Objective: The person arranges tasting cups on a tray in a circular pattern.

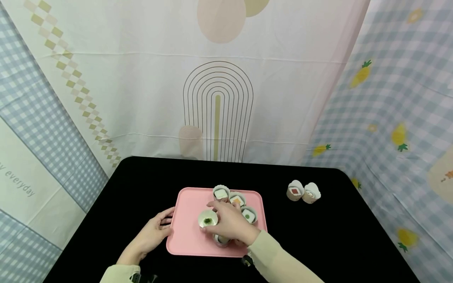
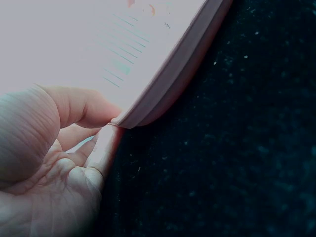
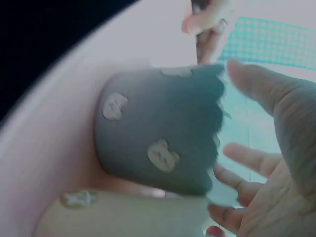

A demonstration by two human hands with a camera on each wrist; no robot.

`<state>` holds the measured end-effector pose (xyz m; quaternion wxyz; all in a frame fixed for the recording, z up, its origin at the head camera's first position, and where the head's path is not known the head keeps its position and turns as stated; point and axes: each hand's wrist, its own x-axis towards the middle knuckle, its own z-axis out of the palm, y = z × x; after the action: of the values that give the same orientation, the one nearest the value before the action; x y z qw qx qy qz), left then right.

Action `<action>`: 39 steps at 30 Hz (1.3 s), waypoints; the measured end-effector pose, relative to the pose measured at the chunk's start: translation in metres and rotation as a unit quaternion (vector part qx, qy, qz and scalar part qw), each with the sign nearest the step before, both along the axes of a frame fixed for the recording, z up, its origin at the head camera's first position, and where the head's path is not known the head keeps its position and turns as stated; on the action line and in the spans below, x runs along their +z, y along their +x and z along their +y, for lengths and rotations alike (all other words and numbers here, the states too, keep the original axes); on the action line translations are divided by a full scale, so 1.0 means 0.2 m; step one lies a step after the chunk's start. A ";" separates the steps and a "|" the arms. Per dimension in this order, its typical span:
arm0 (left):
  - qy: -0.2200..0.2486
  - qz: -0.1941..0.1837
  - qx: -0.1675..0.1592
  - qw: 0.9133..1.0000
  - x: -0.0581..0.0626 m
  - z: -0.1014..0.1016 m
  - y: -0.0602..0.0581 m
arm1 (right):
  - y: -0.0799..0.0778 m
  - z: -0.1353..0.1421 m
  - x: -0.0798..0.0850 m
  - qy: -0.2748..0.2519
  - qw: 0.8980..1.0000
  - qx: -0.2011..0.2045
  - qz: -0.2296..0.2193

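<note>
My left hand [image 1: 151,234] pinches the left edge of a pink tray [image 1: 187,196], thumb at the rim and fingers against the outside, as the left wrist view shows. My right hand [image 1: 231,222] is spread around a scallop-rimmed paper baking cup [image 3: 158,128] with bear faces, which stands on the tray. Thumb and fingers lie close to its rim, not clearly closed on it. In the head view a small green item [image 1: 208,221] shows inside this cup. More cups stand beside it: one with a white piece [image 1: 221,193], one with orange [image 1: 236,201], one with a green dot [image 1: 247,215].
Another cup [image 1: 221,240] stands near the tray's front, partly under my right hand. Two more, one with a dark red square [image 1: 295,191] and one with a pale filling [image 1: 310,193], stand on the black table [image 1: 283,236] to the right. Curtains [image 1: 148,98] hang behind.
</note>
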<state>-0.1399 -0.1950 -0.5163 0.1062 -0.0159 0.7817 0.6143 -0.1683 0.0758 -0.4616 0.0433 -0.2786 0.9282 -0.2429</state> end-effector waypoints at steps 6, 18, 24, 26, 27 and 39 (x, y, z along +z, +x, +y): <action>0.005 0.003 -0.002 1.000 0.00 0.00 0.00 | 0.00 0.02 0.01 0.002 1.000 -0.001 0.018; -0.003 0.003 -0.005 1.000 0.00 0.00 0.00 | 0.03 0.01 -0.02 -0.004 1.000 -0.013 0.024; -0.008 0.003 0.000 1.000 -0.01 0.00 0.00 | 0.04 0.03 -0.02 -0.028 0.999 -0.012 0.012; -0.008 0.004 0.000 1.000 -0.01 0.00 0.00 | 0.04 0.05 -0.02 -0.049 0.999 -0.012 -0.001; -0.008 0.003 0.001 1.000 -0.01 0.00 0.00 | 0.04 0.06 -0.01 -0.062 0.998 -0.013 -0.012; -0.002 0.001 0.005 1.000 0.00 0.00 0.01 | -0.05 0.45 -0.02 -0.240 0.966 -0.095 0.000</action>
<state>-0.1387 -0.1941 -0.5173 0.1024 -0.0191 0.7832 0.6130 -0.1783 0.1660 -0.4653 -0.0485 -0.1911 0.8647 -0.4619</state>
